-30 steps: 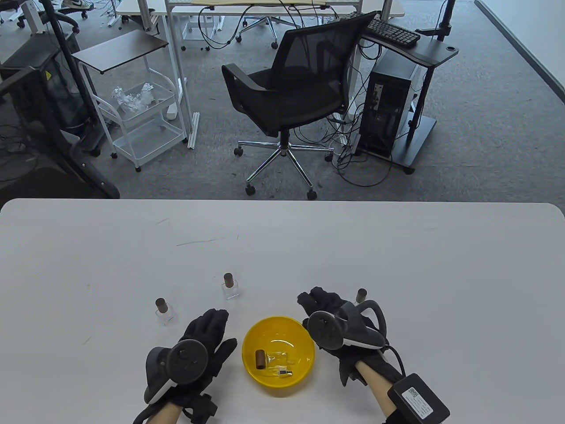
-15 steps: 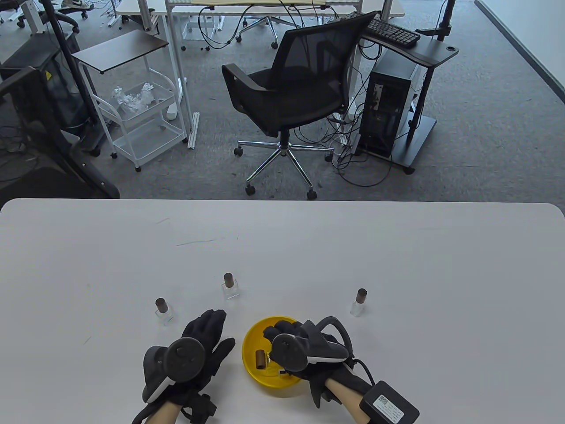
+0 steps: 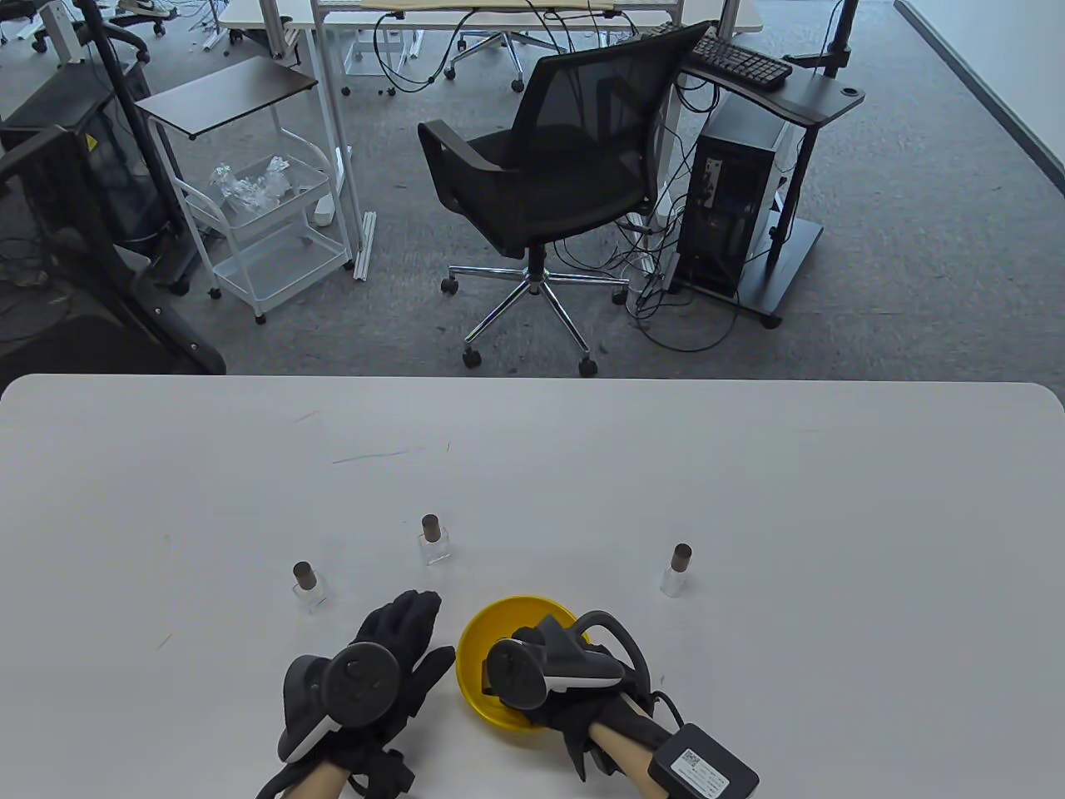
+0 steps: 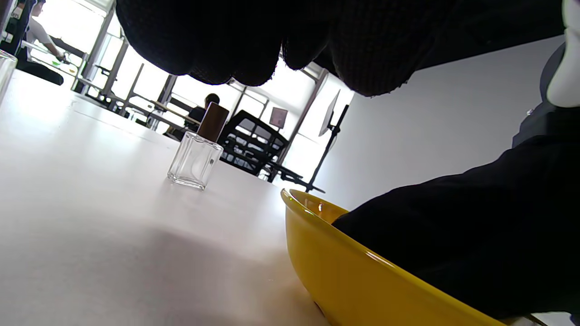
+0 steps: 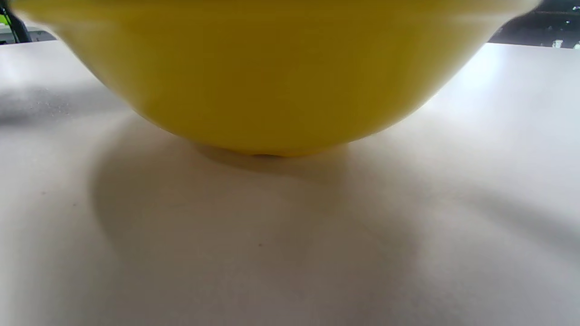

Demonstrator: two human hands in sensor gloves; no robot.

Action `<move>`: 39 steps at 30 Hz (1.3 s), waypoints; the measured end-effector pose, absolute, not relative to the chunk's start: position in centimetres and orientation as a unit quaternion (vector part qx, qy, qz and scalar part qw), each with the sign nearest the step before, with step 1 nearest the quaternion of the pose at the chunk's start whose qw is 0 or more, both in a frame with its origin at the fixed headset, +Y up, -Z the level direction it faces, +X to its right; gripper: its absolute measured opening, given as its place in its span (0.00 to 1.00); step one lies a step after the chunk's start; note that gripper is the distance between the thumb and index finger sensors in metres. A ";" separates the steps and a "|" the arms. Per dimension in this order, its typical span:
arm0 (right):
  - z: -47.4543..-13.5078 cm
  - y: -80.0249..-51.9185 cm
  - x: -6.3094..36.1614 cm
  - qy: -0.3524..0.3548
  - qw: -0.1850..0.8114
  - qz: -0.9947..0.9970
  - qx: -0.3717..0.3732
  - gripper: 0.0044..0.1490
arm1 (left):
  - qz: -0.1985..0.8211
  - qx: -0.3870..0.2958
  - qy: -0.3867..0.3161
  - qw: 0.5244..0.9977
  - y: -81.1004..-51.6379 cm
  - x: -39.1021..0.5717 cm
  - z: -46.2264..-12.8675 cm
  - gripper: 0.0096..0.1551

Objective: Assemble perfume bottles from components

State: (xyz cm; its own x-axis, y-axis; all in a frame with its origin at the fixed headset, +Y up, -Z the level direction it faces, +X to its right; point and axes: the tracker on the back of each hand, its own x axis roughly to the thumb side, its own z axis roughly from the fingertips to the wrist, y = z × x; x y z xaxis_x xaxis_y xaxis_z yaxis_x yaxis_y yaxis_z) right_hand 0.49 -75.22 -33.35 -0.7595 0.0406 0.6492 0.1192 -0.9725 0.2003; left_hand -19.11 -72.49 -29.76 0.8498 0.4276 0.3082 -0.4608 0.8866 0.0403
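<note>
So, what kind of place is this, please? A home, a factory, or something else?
Most likely an office or lab workspace, not a home. Beyond the white table stand a black mesh office chair, a desktop computer tower on a wheeled stand with a keyboard, and grey carpet with loose cables.

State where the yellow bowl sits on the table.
In the table view, the yellow bowl sits near the front edge, just right of the left hand, with the right hand reaching into it.

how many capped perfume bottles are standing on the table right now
3 small clear glass bottles with brown caps: far-left bottle, middle bottle, right bottle. More parts may be hidden in the yellow bowl under the right hand.
</note>
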 end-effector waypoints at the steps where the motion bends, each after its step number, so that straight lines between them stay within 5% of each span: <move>1: -33.3 -75.3 0.4 -0.120 0.024 -0.930 -0.348 0.40 | 0.233 0.054 -0.149 0.959 -72.5 -19.0 -29.7 0.39; 22: -34.0 -75.5 0.2 -0.143 0.046 -0.940 -0.307 0.45 | 0.285 0.004 -0.153 0.946 -73.8 -18.6 -30.2 0.39; 34: -33.3 -74.4 2.4 -0.100 -0.052 -0.947 -0.300 0.47 | 0.285 -0.003 -0.158 0.945 -74.0 -18.3 -30.2 0.39; 39: -32.6 -73.1 3.6 -0.039 -0.097 -0.949 -0.296 0.38 | 0.280 -0.002 -0.154 0.948 -74.0 -18.5 -30.2 0.39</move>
State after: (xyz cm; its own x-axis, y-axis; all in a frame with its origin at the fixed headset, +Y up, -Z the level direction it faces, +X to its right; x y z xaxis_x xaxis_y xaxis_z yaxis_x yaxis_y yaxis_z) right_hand 3.61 -73.12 -32.63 -0.8061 0.2066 0.5545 -0.1605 -0.9783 0.1312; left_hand -18.46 -73.97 -30.24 0.7962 0.5305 0.2909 -0.5293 0.8436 -0.0898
